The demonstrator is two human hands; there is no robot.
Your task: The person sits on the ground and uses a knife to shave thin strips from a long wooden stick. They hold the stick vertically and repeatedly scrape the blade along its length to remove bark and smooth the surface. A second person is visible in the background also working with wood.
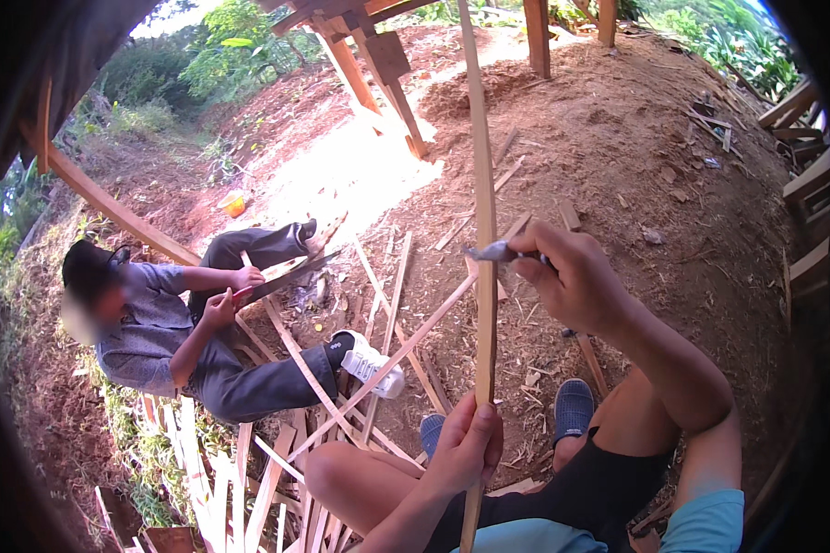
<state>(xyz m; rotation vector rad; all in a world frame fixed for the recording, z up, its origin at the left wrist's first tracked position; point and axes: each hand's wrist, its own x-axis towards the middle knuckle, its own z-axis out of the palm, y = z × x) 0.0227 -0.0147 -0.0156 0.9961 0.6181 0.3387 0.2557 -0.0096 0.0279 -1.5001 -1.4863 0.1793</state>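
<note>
A long, narrow wooden strip (pixel 485 313) stands nearly upright in front of me, running from the top edge down to my lap. My left hand (pixel 470 438) is closed round its lower part, with the thumb pressed along it. Higher up, my right hand (pixel 567 276) grips a small hand tool (pixel 495 251) with a grey, metal-looking head and dark handle. The tool's head lies across the strip; its exact kind I cannot make out. My bent knees and blue slip-on shoes (pixel 574 408) show beyond my hands.
Another person (pixel 157 318) sits at the left, holding a long dark blade (pixel 295 275) and a piece of wood. Loose wooden strips (pixel 389 323) lie crossed on the earth between us, with more piled at lower left. Wooden posts (pixel 537 37) stand at the back; stacked timber (pixel 810 175) lines the right.
</note>
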